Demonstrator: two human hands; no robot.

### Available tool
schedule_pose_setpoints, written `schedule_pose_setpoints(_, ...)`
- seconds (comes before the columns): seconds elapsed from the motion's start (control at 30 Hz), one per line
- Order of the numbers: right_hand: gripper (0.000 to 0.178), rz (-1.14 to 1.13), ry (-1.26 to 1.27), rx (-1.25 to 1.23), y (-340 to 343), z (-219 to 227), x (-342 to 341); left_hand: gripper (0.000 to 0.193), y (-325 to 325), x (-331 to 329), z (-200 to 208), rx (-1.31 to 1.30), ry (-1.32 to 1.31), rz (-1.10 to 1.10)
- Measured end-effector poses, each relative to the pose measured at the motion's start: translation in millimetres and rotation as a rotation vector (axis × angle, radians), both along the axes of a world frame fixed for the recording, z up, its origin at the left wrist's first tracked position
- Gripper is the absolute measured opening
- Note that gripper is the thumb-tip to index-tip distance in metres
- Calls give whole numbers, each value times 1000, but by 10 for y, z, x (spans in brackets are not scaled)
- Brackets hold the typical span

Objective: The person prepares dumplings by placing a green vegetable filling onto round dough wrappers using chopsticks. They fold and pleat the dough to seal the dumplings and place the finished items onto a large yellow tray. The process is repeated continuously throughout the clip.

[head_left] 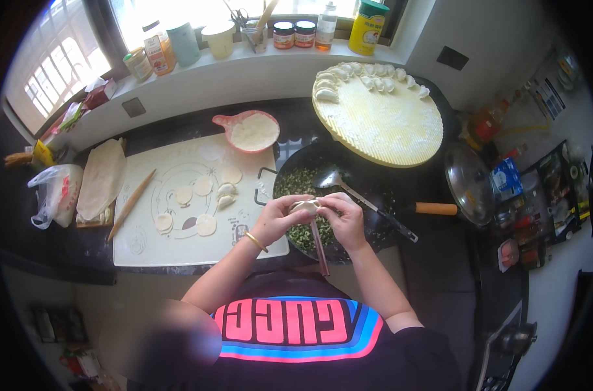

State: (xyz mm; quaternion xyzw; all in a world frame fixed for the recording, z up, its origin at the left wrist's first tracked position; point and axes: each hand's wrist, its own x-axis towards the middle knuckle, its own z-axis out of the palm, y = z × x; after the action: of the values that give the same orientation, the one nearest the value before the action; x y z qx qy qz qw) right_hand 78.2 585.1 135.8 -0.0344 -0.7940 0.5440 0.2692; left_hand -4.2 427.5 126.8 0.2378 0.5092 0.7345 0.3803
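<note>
A dumpling (pixel 303 207) is pinched between my left hand (pixel 278 218) and my right hand (pixel 344 218), the fingers of both closed along its edge. Below them sits a dark wok (pixel 375 189) with chopped green filling (pixel 298 179). A metal ladle (pixel 352 189) and a pair of chopsticks (pixel 319 246) lean in the wok. To the left, round dough wrappers (pixel 206 225) and two folded dumplings (pixel 226 194) lie on a white board (pixel 133 251). Several finished dumplings (pixel 380 83) line the far edge of a round, floured yellow tray (pixel 381 127).
A pink bowl of flour (pixel 254 132) stands at the board's far corner. Left of it are a rolling pin (pixel 132 204), a cloth-covered stack (pixel 101 179) and a plastic bag (pixel 57 194). A glass lid (pixel 469 182) rests at right, past the wok's wooden handle (pixel 436 208). Jars (pixel 284 35) line the windowsill.
</note>
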Motion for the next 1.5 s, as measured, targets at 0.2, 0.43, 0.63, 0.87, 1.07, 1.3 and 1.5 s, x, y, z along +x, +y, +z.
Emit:
schedule_pose_setpoints(0.2, 7, -110, 74, 360, -9, -7, -13, 39, 16, 27, -2, -2, -17, -33)
schedule_pose_setpoints(0.43, 6, -11, 50, 163, -2, 56, -4, 40, 25, 30, -4, -14, 13, 0)
schedule_pose_setpoints(0.63, 6, -60, 90, 364, -16, 15, -46, 42, 58, 55, -22, -38, 62, -3)
schedule_pose_setpoints(0.87, 7, 6, 38, 253, 8, 43, -21, 48, 66, 24, -73, -125, 258, 15)
schedule_pose_setpoints(1.07, 15, 10, -8, 281, 33, 10, 19, 55, 110, 78, -53, -81, 308, 100)
schedule_pose_setpoints(1.3, 14, 158, 123, 479, 33, 147, -38, 56, 75, 100, 155, -379, 598, 112)
schedule_pose_setpoints(1.5, 10, 40, 179, 542, -24, 117, -30, 54, 74, 124, 180, -331, 474, 161)
